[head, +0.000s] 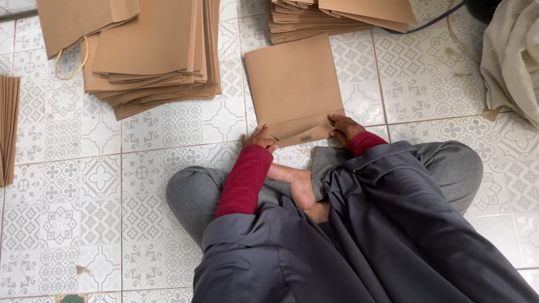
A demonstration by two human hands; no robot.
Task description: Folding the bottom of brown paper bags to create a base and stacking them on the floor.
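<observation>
left hand (259, 137) pressed flat paper bag (292, 90) corner | right hand (343, 127) pinned its bottom fold (306, 130), probably creasing | both fingers flat, gripping nothing | keep pressure even

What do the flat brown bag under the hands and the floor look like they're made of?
Flat brown bag: likely kraft paper, matte, holding a sharp fold where the left hand and right hand press. Floor: probably glazed ceramic tile, given grout lines, printed grey pattern and slight sheen.

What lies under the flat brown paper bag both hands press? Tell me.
Patterned floor tiles show around the flat paper bag; what lies directly beneath is covered. Left hand and right hand press its folded bottom edge.
</observation>
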